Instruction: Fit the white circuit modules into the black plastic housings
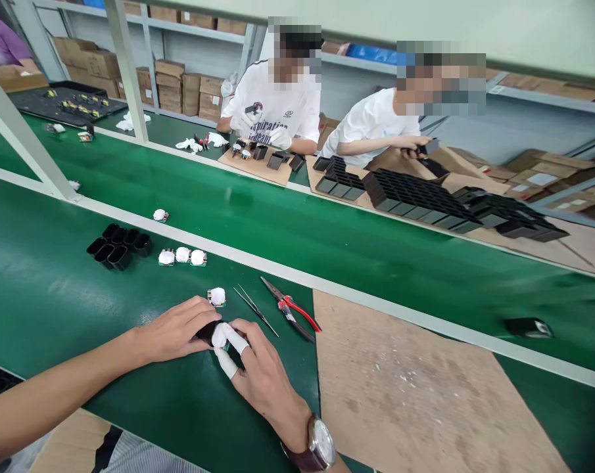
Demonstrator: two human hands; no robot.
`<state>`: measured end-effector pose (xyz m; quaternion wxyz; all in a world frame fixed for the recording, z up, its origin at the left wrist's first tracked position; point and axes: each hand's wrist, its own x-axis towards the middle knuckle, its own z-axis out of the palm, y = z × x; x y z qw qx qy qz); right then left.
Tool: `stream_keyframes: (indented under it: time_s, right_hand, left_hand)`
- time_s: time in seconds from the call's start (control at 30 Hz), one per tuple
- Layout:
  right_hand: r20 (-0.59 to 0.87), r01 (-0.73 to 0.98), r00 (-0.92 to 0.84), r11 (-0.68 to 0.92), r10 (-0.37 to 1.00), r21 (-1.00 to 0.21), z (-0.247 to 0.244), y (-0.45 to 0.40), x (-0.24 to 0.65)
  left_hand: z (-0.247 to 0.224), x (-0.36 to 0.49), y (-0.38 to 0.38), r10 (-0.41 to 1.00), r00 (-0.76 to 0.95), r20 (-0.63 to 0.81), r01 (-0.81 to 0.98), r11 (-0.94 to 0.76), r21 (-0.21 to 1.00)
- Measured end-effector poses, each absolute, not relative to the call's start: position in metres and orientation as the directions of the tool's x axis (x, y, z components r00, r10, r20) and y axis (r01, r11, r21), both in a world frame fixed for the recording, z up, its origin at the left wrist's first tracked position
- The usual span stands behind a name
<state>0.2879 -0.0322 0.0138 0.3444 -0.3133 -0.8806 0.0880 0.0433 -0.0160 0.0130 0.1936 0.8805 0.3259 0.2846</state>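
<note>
My left hand (181,328) is closed around a small black plastic housing (207,332) that lies on its side just above the green bench. In my right hand (260,368), whose thumb and finger wear white finger cots, a circuit board with a white round top (219,336) is pinched at the housing's open end. How far the board sits inside is hidden by my fingers. A similar board (217,297) rests just beyond my hands. To its right lie tweezers (256,311) and red-handled pliers (291,309).
Several black housings (118,246) stand at the left, beside three white-topped boards (182,255). A cardboard sheet (405,387) covers the bench at right. Past a white rail runs a green belt (277,203) carrying a black housing (528,327). Two co-workers (282,108) sit opposite, near stacked housings (420,197).
</note>
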Motion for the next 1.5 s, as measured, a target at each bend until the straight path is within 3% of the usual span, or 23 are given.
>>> stream_keyframes:
  time_s: [0.13,0.3,0.4,0.83,0.97,1.17,1.3,1.5]
  right_hand:
    - [0.528,0.488,-0.586,0.788,0.614,-0.375,0.018,-0.032,0.291]
    - [0.552,0.419,-0.581,0.801,0.598,-0.428,0.02,-0.029,0.299]
    - [0.584,0.38,-0.587,0.828,0.56,-0.411,0.018,-0.028,0.299]
    - [0.52,0.372,-0.627,0.81,0.579,-0.454,0.012,-0.025,0.291]
    - [0.53,0.329,-0.59,0.781,0.609,-0.531,0.008,-0.024,0.291]
    - [0.483,0.381,-0.605,0.763,0.633,-0.523,0.007,-0.029,0.292]
    - [0.478,0.367,-0.595,0.748,0.646,-0.553,0.009,-0.029,0.292]
    - [0.511,0.356,-0.601,0.778,0.615,-0.517,0.007,-0.026,0.298]
  left_hand:
    - [0.012,0.045,-0.018,0.693,0.616,0.374,0.491,-0.71,0.505]
    - [0.008,0.045,-0.018,0.748,0.62,0.237,0.408,-0.565,0.717]
    - [0.008,0.045,-0.017,0.767,0.62,0.166,0.391,-0.486,0.782]
    - [0.015,0.046,-0.018,0.746,0.666,0.008,0.422,-0.386,0.82]
    - [0.01,0.042,-0.023,0.801,0.589,0.106,0.428,-0.421,0.8]
    - [0.009,0.039,-0.02,0.614,0.658,0.436,0.27,-0.733,0.624]
    - [0.006,0.036,-0.018,0.578,0.656,0.485,0.259,-0.776,0.575]
    - [0.011,0.037,-0.022,0.577,0.685,0.444,0.306,-0.781,0.544]
